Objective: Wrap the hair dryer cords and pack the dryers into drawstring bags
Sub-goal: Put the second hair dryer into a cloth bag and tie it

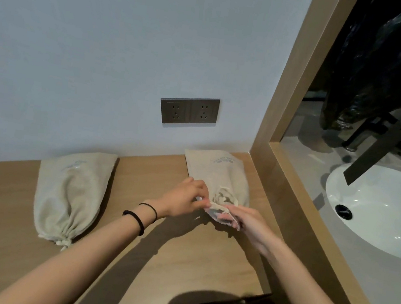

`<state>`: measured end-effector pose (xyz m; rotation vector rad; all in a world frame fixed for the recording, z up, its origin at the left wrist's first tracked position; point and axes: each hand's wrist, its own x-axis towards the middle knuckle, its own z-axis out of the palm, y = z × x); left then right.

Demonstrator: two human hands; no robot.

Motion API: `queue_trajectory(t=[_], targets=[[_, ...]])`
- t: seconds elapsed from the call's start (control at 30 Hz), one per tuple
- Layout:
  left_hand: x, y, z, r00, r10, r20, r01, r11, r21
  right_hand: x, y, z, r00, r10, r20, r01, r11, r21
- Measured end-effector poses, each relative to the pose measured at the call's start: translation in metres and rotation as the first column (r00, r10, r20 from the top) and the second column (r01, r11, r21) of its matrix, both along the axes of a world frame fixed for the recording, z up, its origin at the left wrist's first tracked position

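Both hands at the mouth of a drawstring bag. The left hand (183,199), with two black hair ties (139,221) round its wrist, has its fingers curled and pinches the gathered rim of the open bag (219,172) from the left. The right hand (244,221) meets it from the near side, fingers curled over the near edge of the rim and gripping the pale cloth there; how its thumb lies cannot be told.

The open bag is beige, coarse-woven cloth with a small blue-grey print near its closed far end. It lies flat on the wooden counter (180,256), its far end touching the wall (105,50) in the counter's right rear corner. Its mouth points toward the person and is part-way puckered, with a gap still showing. What is inside cannot be made out.

A closed bag (71,193) of the same cloth and print lies well apart to the left, bulging along its length. Its mouth is drawn tight and the cord ends trail at the near end.

A grey double socket (189,110) is set in the wall above the counter. A wooden frame (290,100) bounds the counter on the right. Beyond it are a white basin (377,213), a dark faucet (375,152) and a hanging black plastic sheet (384,61).
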<state>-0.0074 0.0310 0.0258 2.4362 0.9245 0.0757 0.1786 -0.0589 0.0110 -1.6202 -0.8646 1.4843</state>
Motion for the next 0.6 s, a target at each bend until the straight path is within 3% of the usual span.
queue_trajectory(t=[0.1,0.17,0.23,0.33,0.4,0.5,0.6], targets=[[-0.003,-0.004,0.004,0.998,-0.054,0.014,0.053,0.998,0.029,-0.001,0.007,0.004,0.972,-0.089,-0.215,0.064,0.991,-0.120],[-0.005,-0.008,0.006,0.995,-0.096,0.012,0.095,0.995,0.002,0.000,0.010,0.007,0.958,-0.128,-0.255,0.088,0.983,-0.162],[-0.008,-0.011,0.003,0.997,-0.073,-0.005,0.072,0.985,-0.156,0.003,0.011,0.009,0.972,-0.106,-0.211,0.075,0.986,-0.150],[-0.014,-0.013,-0.007,0.996,-0.050,-0.070,0.019,0.919,-0.395,0.005,0.009,0.010,0.985,0.044,0.166,-0.042,0.999,-0.013],[-0.016,-0.012,-0.012,0.988,-0.067,-0.138,0.005,0.915,-0.402,0.005,0.009,0.008,0.874,0.119,0.470,-0.172,0.982,0.072],[-0.009,-0.003,-0.002,0.987,0.049,-0.150,-0.068,0.990,-0.126,0.006,0.011,0.006,0.618,0.102,0.779,-0.338,0.929,0.147],[0.007,0.009,0.015,0.989,0.122,0.086,-0.133,0.982,0.133,0.008,0.010,0.005,0.422,0.001,0.907,-0.524,0.816,0.243]])
